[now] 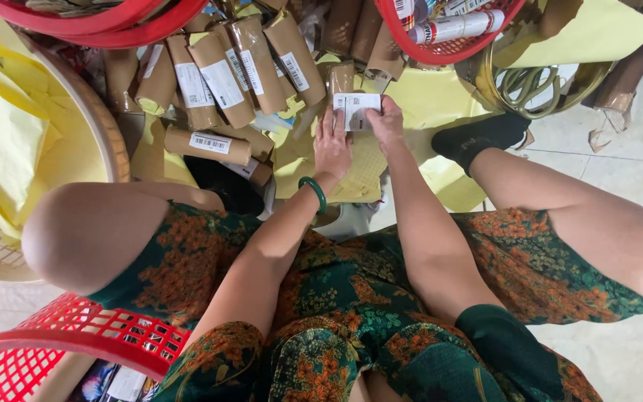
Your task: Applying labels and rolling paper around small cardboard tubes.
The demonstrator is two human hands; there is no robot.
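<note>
Head view, looking straight down past the knees. Both hands meet at upper centre of the frame: the left hand (333,145) lies flat with fingers spread on a brown paper roll (341,78), and the right hand (385,119) pinches a white printed label (356,111) against it. Most of that roll is hidden under the label and fingers. More brown rolls with white barcode labels (221,78) pile up at upper left. Red baskets (440,48) are cut off by the top edge, and yellow paper sheets (426,97) sit underneath it all.
</note>
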